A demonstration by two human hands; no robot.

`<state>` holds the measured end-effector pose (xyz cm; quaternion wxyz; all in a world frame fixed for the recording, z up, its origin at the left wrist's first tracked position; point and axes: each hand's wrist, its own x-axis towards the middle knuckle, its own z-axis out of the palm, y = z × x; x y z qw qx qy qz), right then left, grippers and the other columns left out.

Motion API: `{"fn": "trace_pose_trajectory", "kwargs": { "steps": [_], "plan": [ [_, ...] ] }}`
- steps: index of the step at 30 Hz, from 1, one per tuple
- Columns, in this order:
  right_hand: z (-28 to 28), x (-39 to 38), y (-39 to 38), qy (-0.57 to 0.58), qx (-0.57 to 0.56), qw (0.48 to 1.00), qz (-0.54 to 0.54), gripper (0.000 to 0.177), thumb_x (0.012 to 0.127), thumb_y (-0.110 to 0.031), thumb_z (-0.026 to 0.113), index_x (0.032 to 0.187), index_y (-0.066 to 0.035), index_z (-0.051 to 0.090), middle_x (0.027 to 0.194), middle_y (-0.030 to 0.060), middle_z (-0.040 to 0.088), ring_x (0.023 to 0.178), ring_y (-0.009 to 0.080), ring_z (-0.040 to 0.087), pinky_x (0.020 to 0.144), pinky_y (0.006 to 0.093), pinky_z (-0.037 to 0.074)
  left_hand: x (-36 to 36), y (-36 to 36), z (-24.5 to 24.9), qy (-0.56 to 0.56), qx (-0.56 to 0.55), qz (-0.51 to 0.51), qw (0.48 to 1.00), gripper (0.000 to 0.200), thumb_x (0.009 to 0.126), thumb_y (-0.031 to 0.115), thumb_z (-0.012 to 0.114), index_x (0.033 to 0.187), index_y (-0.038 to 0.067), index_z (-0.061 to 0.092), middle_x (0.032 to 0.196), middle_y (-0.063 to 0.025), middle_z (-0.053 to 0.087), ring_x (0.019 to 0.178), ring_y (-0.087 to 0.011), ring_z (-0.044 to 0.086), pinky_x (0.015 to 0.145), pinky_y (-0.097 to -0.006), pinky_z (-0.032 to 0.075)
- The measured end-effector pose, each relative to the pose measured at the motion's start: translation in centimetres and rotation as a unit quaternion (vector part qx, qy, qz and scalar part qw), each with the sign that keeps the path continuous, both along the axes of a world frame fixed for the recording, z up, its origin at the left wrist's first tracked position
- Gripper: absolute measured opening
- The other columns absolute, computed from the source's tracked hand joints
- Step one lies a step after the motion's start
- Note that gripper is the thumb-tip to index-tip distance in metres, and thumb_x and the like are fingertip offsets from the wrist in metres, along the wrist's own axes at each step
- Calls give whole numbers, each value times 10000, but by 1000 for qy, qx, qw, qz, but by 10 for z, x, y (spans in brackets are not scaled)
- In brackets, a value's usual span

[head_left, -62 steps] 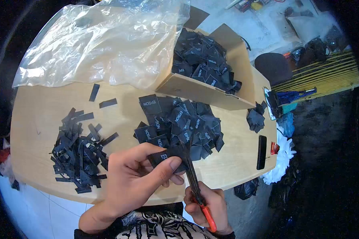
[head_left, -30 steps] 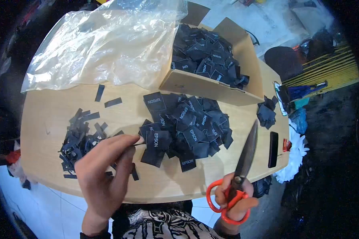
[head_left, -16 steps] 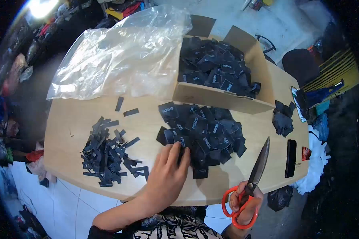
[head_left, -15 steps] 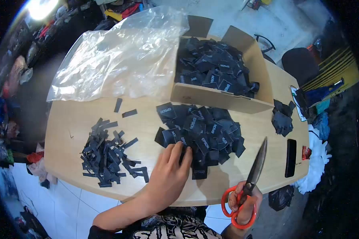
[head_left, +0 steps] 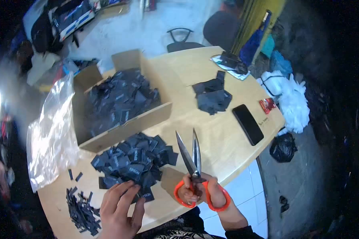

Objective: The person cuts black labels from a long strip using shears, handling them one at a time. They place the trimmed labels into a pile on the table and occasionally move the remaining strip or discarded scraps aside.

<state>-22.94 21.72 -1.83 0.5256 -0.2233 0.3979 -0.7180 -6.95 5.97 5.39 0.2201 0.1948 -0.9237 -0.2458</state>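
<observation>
My left hand [head_left: 121, 205] is at the near edge of a pile of black fabric labels [head_left: 131, 161], several printed "EPSON". Its fingers are curved and spread, with the thumb apart; no label shows clearly gripped. In my right hand [head_left: 205, 189] is a pair of scissors [head_left: 193, 163] with orange-red handles, blades parted and pointing away from me above the table. Left of my left hand lies a heap of narrow black strips [head_left: 81, 211]. Behind the pile, a cardboard box [head_left: 127, 125] holds many more black labels [head_left: 121, 93].
A clear plastic bag [head_left: 54, 135] drapes over the table's left side. To the right are a stack of black pieces [head_left: 213, 97], a black phone [head_left: 248, 124] and a small red packet [head_left: 267, 105]. A black chair [head_left: 183, 46] stands beyond the table [head_left: 179, 65].
The view has swung right, so the table appears shifted left and turned. The scissors have gone from closed to parted blades. My left hand's fingers have spread at the pile.
</observation>
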Motion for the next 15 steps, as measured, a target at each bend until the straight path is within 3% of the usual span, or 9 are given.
{"fn": "trace_pose_trajectory", "kwargs": {
  "steps": [2, 4, 6, 8, 10, 12, 15],
  "plan": [
    [-8, -12, 5, -91, -63, 994, -7, 731, 764, -764, 351, 934, -58, 430, 668, 0, 397, 559, 100, 362, 527, 241, 324, -27, -4, 15, 15, -5, -34, 999, 267, 694, -34, 658, 951, 17, 611, 965, -156, 617, 870, -313, 620, 758, -349, 497],
    [-20, -27, 12, -194, -91, 975, -63, 678, 806, -736, 312, 915, -80, 438, 658, 0, 399, 551, 112, 369, 524, 249, 325, -61, -15, 20, 29, 3, -162, 986, 244, 743, 90, 670, 964, 12, 602, 968, -165, 599, 870, -324, 594, 738, -379, 478],
    [-25, -40, 17, -187, -101, 970, -120, 640, 828, -712, 305, 902, -91, 441, 653, 1, 403, 544, 111, 365, 518, 248, 317, -112, -13, 31, 27, 33, -205, 978, 142, 740, 2, 627, 882, -9, 614, 859, -162, 625, 774, -286, 626, 706, -334, 498],
    [-31, -49, 19, -178, -110, 962, -176, 604, 850, -687, 298, 889, -103, 444, 649, 1, 406, 537, 110, 361, 512, 247, 309, -170, -13, 17, 46, 14, -233, 971, 136, 760, 47, 622, 875, -24, 613, 842, -177, 621, 751, -294, 620, 699, -339, 496],
    [-37, -54, 22, -280, -153, 930, -181, 563, 876, -652, 293, 854, -112, 449, 636, -4, 398, 526, 104, 350, 498, 245, 287, -233, -17, -12, 67, -47, -227, 971, 169, 758, 69, 628, 896, -29, 617, 844, -192, 618, 779, -326, 613, 726, -365, 490],
    [-32, -58, 23, -290, -131, 928, -194, 547, 890, -630, 294, 833, -112, 457, 625, -11, 385, 515, 96, 332, 487, 239, 272, -289, -20, -37, 77, -60, -214, 972, 218, 741, 97, 656, 912, -32, 619, 841, -208, 614, 815, -355, 602, 757, -389, 479],
    [-31, -62, 25, -344, -159, 916, -130, 519, 904, -595, 312, 818, -102, 452, 617, -12, 368, 504, 98, 319, 478, 231, 276, -334, -18, -56, 58, -92, -213, 971, 257, 718, 110, 682, 920, -34, 615, 832, -221, 606, 831, -368, 592, 776, -398, 471]
  ]
}}
